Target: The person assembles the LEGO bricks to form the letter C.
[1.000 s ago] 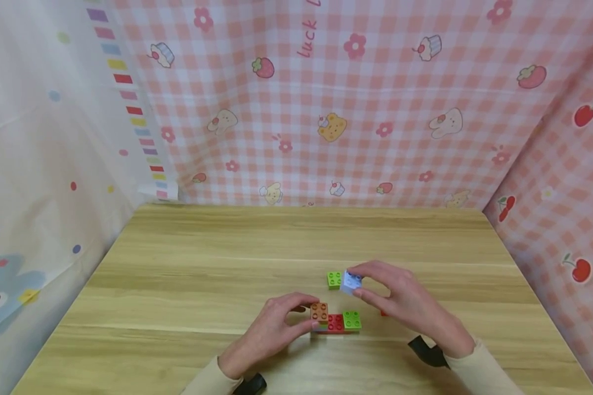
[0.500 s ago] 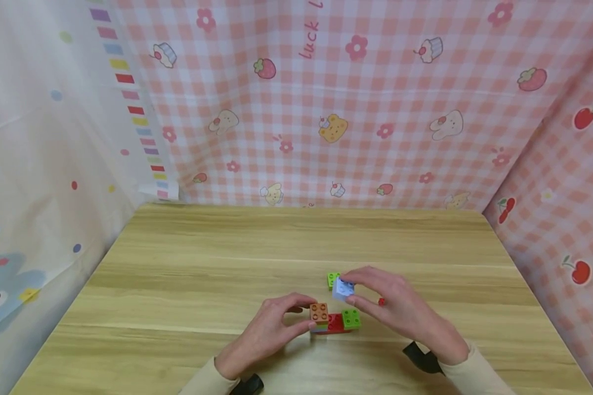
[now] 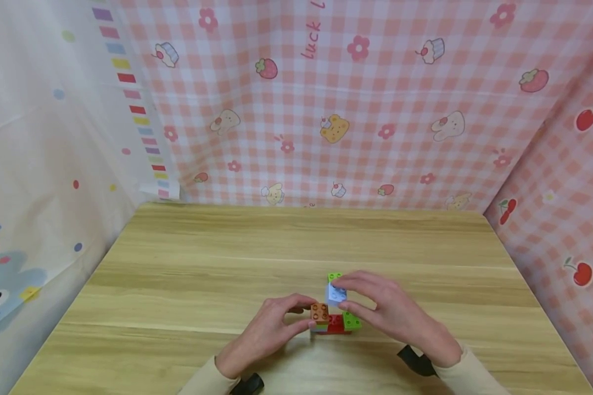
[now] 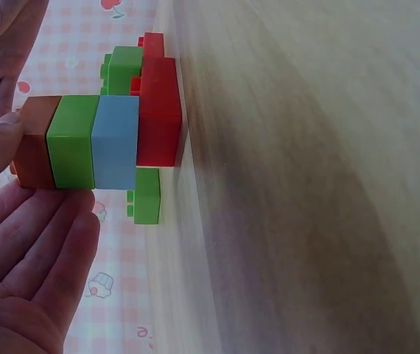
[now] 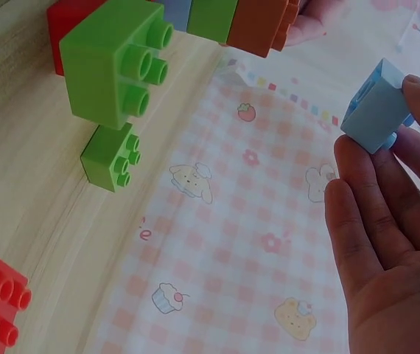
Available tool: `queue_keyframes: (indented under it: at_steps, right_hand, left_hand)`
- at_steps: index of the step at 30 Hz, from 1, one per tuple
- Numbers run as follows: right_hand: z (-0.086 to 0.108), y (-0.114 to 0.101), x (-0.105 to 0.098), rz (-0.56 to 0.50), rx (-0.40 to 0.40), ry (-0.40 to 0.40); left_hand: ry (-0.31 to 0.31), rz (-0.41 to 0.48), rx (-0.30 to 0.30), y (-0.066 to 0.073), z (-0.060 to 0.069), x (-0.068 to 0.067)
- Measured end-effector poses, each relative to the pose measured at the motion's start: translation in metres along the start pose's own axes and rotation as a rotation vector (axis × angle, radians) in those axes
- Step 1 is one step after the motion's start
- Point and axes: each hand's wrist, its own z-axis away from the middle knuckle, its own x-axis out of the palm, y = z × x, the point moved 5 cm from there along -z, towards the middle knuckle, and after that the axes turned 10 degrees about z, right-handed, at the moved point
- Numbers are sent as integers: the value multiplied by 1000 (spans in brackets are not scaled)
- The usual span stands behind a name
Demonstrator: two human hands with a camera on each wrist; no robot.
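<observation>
Right hand [image 3: 395, 308] pinches light-blue square plastic brick [image 3: 334, 295], just shifted toward left edge of wooden table [image 3: 202, 263], now nearer brown-green-blue plastic brick stack [image 4: 74, 144], gripped by left hand [image 3: 269, 326].

place: cloth-curtained booth | signs: gingham backdrop [image 3: 296, 99], white side curtain [image 3: 34, 159], wood-grain table [image 3: 217, 241]

The light-blue brick [image 5: 376, 110] looks like smooth, hard plastic with a soft satin sheen. The red brick [image 4: 160, 110], the orange-brown brick [image 4: 36, 140] and the stacked green brick [image 4: 74, 140] appear to be similar moulded plastic, flat-faced and faintly glossy. The desk [image 3: 217, 236] shows a streaked wood-grain surface, smooth with a low sheen. The checked cloth [image 3: 296, 99] is matt, printed and softly rippled; the sleeve [image 3: 469, 373] is plain matt fabric.
</observation>
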Motion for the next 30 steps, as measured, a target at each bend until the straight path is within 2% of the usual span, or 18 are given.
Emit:
queue_keyframes:
  at_steps: [5, 12, 22, 30]
  right_hand:
    - [0, 0, 5, -9, 8, -19]
    - [-2, -3, 12, -29, -33, -22]
    - [-4, -5, 19, -34, -6, -81]
    - [-6, -5, 25, -52, -10, -91]
  left_hand:
    - [-5, 17, 9, 0, -1, 0]
    - [-11, 25, 17, 0, -2, 0]
    - [-10, 24, 48, 0, -3, -1]
    - [-11, 15, 49, -1, -3, -1]
